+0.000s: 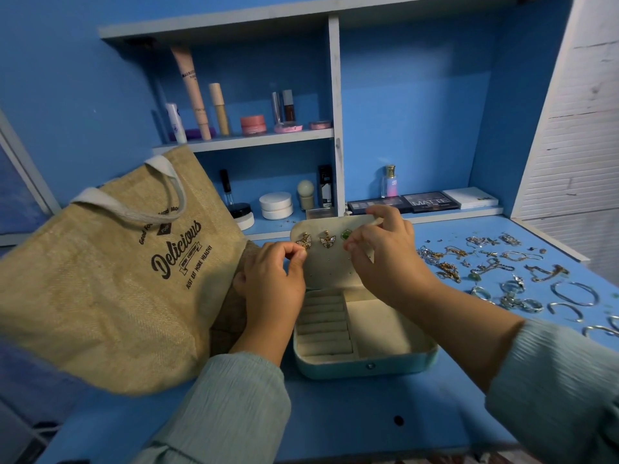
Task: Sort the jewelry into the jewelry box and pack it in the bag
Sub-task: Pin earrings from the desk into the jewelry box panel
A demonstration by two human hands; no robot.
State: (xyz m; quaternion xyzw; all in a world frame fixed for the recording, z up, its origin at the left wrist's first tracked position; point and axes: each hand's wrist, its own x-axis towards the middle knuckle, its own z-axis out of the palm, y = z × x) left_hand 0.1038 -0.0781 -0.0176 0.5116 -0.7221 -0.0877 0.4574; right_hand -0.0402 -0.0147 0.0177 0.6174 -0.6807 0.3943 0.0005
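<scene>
Two hands work at the raised lid of an open jewelry box on a blue desk.

The box [365,343] sits mid-desk, lid [330,259] upright, with 2 butterfly earrings [316,240] and a green stud [346,234] pinned along its top. The left hand [273,279] pinches something tiny at the lid's left edge; the right hand [385,249] pinches at the stud. A burlap bag [110,272] lies just left of the box. Loose jewelry [516,276] is scattered to the right.

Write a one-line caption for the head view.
Both hands work at earrings on the open jewelry box lid, tote bag at left.
</scene>
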